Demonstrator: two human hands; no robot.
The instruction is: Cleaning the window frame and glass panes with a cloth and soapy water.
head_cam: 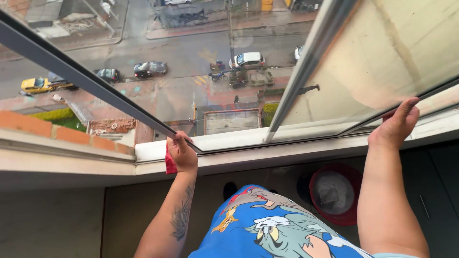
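Item list, as I saw it from the head view. Hands: two. Left hand (182, 153) was closed around one red cloth (169, 164), pressed to the window frame (95, 88); the cloth hung crumpled just below and left of the fingers. Right hand (396, 125) was spread wide, palm against the glass (382, 52), holding nothing. Basins: one, red (351, 217), low between the two forearms and nearer the right; I counted greyish, foamy water inside it. Sill (229, 141): one, white, running between both hands.
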